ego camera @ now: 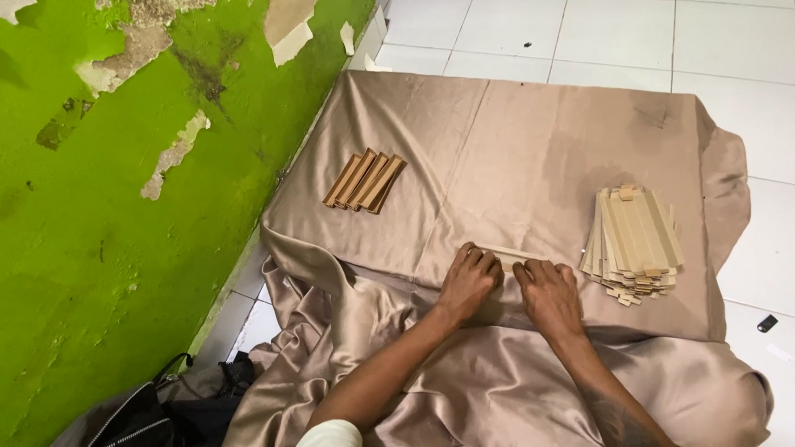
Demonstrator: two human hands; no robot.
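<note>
I have both hands down on the cloth (525, 158), side by side, pressing on one pale card strip (503, 254) that lies flat under the fingertips. My left hand (468, 280) covers the strip's left end with fingers curled down over it; my right hand (548, 294) sits just beside it, fingers bent onto the right end. Neither hand is clenched around anything; they bear down on the strip rather than lift it. I judge this as the folding or creasing step on a single blank, though the fold line itself is hidden by my knuckles.

Just right of my right hand is the stack (633, 243) of flat blanks, loosely fanned. Well ahead and left of my left hand lie the folded pieces (364, 181), a short brown row touching each other.

Finishing the crease looks to need even pressure along the strip.
</note>
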